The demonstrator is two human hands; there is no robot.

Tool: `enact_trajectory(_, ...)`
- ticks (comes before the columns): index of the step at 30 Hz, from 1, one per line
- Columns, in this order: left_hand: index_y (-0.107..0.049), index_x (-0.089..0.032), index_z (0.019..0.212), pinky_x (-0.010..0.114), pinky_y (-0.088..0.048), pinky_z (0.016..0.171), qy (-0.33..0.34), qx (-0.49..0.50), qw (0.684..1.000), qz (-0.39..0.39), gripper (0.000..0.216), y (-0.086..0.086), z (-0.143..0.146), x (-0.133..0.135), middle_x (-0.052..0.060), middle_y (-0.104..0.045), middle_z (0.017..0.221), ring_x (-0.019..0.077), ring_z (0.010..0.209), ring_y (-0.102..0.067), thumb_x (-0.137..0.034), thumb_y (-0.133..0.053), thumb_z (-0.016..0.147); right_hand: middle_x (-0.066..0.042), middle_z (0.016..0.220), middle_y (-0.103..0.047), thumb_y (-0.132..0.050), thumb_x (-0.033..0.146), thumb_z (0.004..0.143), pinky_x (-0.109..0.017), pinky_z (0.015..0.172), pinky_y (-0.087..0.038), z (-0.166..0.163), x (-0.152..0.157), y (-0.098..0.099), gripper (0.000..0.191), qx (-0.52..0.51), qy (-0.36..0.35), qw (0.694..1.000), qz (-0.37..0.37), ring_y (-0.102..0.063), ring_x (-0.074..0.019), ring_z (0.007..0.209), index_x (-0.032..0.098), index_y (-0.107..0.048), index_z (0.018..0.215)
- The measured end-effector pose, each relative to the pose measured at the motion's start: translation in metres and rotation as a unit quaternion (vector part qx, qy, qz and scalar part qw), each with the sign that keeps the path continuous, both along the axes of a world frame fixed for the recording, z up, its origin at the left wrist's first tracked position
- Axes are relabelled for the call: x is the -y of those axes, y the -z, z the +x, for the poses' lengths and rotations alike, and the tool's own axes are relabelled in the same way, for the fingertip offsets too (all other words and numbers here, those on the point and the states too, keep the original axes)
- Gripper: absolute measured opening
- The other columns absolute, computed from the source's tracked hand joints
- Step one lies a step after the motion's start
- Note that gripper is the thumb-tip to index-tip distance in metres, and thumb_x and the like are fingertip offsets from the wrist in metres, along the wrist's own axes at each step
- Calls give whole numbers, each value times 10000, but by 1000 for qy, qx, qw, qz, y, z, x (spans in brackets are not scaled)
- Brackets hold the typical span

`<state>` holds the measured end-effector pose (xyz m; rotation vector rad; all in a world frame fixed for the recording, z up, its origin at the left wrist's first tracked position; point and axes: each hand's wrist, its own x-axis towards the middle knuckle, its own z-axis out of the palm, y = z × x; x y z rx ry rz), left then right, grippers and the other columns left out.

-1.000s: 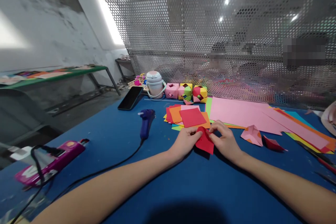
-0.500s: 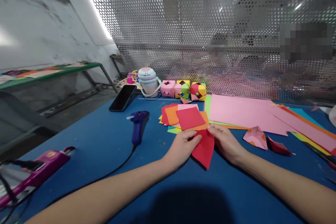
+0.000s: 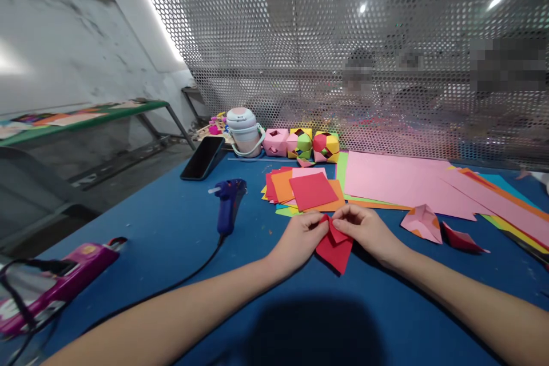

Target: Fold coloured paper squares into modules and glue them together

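A perforated metal screen (image 3: 240,28) backs the blue table (image 3: 163,240), where a large pink sheet (image 3: 394,180) lies at the far right. Nearer the middle, the left hand (image 3: 298,238) pinches the upper left edge of a red paper piece (image 3: 337,256) between thumb and fingers, while the right hand (image 3: 369,233) pinches its upper right part. A blue glue gun (image 3: 227,206) lies to the left, held by neither hand. The red paper sits between both hands, just in front of the pile of paper squares (image 3: 315,190); whether it touches the table is hard to tell. Half a second ago its face showed broad and flat; now a small flap (image 3: 338,234) turns down over its upper part, so the folding seems under way, the crease perhaps not yet pressed.
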<state>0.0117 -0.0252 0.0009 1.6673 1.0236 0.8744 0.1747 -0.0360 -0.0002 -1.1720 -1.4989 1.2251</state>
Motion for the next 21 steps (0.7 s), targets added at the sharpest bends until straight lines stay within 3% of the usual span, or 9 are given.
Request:
enact_trajectory(6,-451,-141,549,197,-268,507,4,8,1000,-12,276,0,0,1,-47,-365,541,85,549,-323,-288,-476,781,0,736,-604,-559,314,793,-250,627,-454,-2,5,-3,140,44,-28,997,58,-569,-119,667,178,-568,829)
enact_trajectory(12,-434,-144,520,200,-261,495,-11,7,1000,-10,272,-1,0,2,-47,-353,521,85,535,-315,-261,-480,761,-5,741,-591,-573,318,779,-253,609,-461,-3,10,-4,154,66,-32,994,75,-563,-122,658,183,-563,852)
enact_trajectory(18,-517,-138,565,205,-299,501,-15,24,999,-35,220,-3,0,3,-30,-442,536,97,533,-369,-255,-481,748,-23,877,-624,-671,283,703,-278,654,-472,-2,12,-1,255,139,-1,977,163,-568,-156,759,216,-583,933)
enact_trajectory(21,-505,-142,557,201,-287,488,-19,30,999,-31,241,-3,1,6,-32,-438,531,95,529,-363,-287,-490,749,-21,820,-639,-601,250,761,-281,630,-464,-4,12,0,99,154,36,968,195,-575,-159,722,221,-601,855)
